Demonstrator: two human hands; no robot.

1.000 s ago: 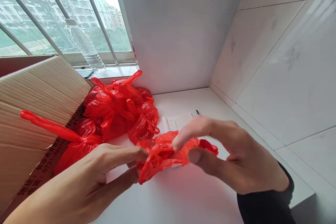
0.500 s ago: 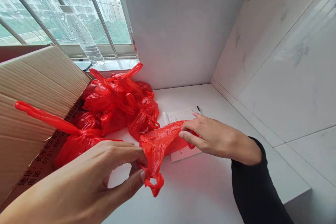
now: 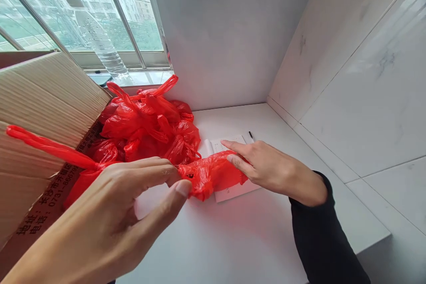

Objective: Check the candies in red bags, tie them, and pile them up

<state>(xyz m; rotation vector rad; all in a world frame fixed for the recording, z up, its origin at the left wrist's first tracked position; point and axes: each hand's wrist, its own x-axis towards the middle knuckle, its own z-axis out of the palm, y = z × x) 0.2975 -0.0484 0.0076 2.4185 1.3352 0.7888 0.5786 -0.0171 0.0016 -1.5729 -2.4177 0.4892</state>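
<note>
A thin red plastic bag (image 3: 216,172) is stretched between my two hands above the white table. My left hand (image 3: 133,213) pinches its near left end between thumb and forefinger. At the bag's other end, my right hand (image 3: 259,166) grips it, with the forefinger pointing out over an open notebook (image 3: 238,193). The bag looks flat and crumpled and covers part of the notebook. Close behind my left hand stands a tied red bag (image 3: 78,186) with its long twisted handle (image 3: 43,143) reaching left.
Several knotted red bags (image 3: 143,120) are heaped against a cardboard box (image 3: 46,102) on the left. A water bottle (image 3: 103,44) stands on the windowsill. Beside the notebook lies a black pen (image 3: 251,136). Marble-patterned tiles (image 3: 366,84) line the right wall.
The bag's hanging handle end has been drawn up, and the bag now lies more level between my hands. My right forefinger has stretched out. The view has shifted slightly.
</note>
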